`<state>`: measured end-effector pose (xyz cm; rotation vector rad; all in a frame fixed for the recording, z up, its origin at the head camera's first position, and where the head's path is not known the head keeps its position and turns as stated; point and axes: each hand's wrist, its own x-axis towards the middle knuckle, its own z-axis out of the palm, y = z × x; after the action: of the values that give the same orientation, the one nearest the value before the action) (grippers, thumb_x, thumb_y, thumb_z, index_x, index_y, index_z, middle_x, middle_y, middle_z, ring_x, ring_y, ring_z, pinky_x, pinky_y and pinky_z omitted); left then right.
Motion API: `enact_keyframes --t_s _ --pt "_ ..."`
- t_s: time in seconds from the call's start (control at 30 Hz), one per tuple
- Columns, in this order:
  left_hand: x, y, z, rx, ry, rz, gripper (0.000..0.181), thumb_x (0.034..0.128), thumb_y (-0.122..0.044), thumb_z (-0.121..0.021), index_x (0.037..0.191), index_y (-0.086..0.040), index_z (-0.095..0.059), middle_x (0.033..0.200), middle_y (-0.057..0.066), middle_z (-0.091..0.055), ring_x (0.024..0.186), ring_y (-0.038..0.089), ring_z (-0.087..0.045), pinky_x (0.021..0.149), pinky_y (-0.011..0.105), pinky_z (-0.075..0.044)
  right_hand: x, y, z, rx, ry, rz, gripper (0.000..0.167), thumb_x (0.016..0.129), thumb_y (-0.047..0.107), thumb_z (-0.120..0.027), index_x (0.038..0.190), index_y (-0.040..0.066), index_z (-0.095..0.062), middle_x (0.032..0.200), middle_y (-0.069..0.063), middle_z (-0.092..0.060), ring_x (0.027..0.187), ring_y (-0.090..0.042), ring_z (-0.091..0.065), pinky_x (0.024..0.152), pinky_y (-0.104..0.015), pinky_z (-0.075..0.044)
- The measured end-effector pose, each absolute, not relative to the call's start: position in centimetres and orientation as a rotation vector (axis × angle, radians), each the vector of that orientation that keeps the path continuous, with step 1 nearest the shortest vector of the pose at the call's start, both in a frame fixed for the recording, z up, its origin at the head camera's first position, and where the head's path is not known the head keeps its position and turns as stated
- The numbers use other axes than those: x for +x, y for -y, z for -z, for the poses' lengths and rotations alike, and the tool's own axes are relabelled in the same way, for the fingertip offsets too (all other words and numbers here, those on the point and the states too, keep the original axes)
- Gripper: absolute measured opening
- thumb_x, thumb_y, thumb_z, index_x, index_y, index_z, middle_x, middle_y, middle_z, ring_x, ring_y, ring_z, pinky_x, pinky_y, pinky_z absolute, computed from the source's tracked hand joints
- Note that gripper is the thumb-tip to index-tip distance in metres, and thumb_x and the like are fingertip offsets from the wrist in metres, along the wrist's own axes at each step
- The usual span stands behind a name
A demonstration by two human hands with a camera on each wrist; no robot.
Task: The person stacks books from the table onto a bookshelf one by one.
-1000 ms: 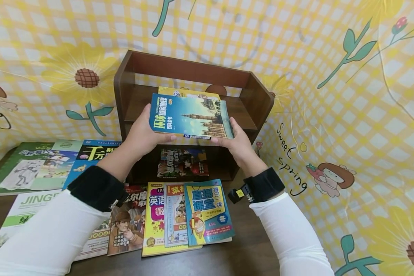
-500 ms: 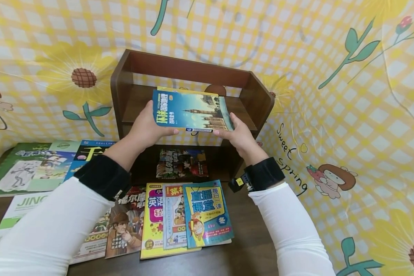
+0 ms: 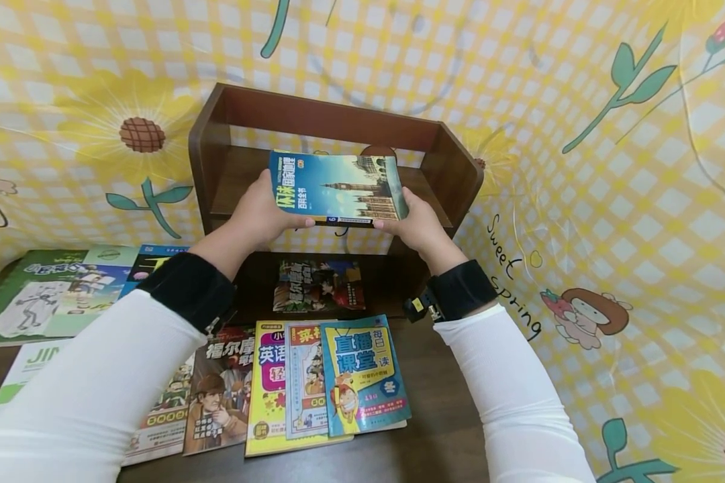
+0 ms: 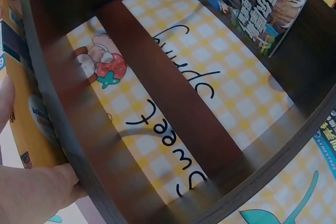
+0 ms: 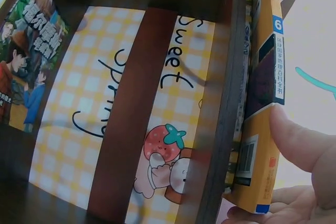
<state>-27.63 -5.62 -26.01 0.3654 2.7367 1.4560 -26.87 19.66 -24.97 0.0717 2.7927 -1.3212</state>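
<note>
A blue book with a clock tower on its cover [image 3: 338, 188] lies nearly flat over the upper shelf of a dark brown rack [image 3: 217, 144]. My left hand [image 3: 256, 215] grips its left end, thumb along the near spine. At the right end my right hand [image 3: 419, 225] pinches it the same way. The right wrist view shows the orange spine [image 5: 262, 156] close against the shelf board [image 5: 220, 103], with another book's thin edge between them. In the left wrist view, my left hand [image 4: 37, 192] holds the orange side of the book [image 4: 31, 119].
A dark-covered book [image 3: 319, 286] lies in the lower compartment. On the table [image 3: 423, 389], a blue and yellow book [image 3: 365, 376], a yellow book [image 3: 268, 402] and a detective book [image 3: 217, 396] stand out in front. Several more, including a green one [image 3: 12, 302], lie to the left.
Both hands have moved the blue book slightly away from me, over the upper shelf. The yellow cover that showed behind it is now hidden in the head view.
</note>
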Motion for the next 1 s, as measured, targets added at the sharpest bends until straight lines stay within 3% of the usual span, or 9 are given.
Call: enact_keyframes --t_s 0.2,0.6,1.0 --pt "-27.9 5.5 25.7 0.274 -2.710 -1.434 0.105 0.0843 -0.026 -0.076 0.153 0.000 -0.001 0.143 0.026 -0.034 0.127 0.043 -0.039 0.105 0.054 -0.035 -27.5 -19.7 25.0 0.088 -2.753 1.315 0.095 0.089 0.027 -0.071 0.156 0.010 -0.007 0.162 -0.008 -0.012 0.147 -0.024 -0.014 0.117 -0.038 -0.023" --pt "-28.7 5.9 25.6 0.239 -2.778 -1.387 0.097 0.0840 -0.029 -0.076 0.151 0.001 -0.013 0.140 0.025 -0.039 0.126 0.042 -0.041 0.103 0.055 -0.036 -28.7 -19.9 25.8 0.067 -2.695 1.341 0.093 0.090 0.037 -0.068 0.156 0.012 -0.008 0.162 -0.007 -0.011 0.148 -0.025 -0.013 0.116 -0.041 -0.024" --pt "-28.9 5.2 25.6 0.120 -2.845 -1.337 0.088 0.0878 -0.034 -0.071 0.148 0.004 -0.019 0.135 0.026 -0.043 0.121 0.041 -0.044 0.100 0.051 -0.039 -29.3 -19.6 26.2 0.084 -2.708 1.411 0.092 0.090 0.036 -0.067 0.156 0.013 -0.007 0.162 -0.005 -0.009 0.148 -0.022 -0.009 0.117 -0.040 -0.022"
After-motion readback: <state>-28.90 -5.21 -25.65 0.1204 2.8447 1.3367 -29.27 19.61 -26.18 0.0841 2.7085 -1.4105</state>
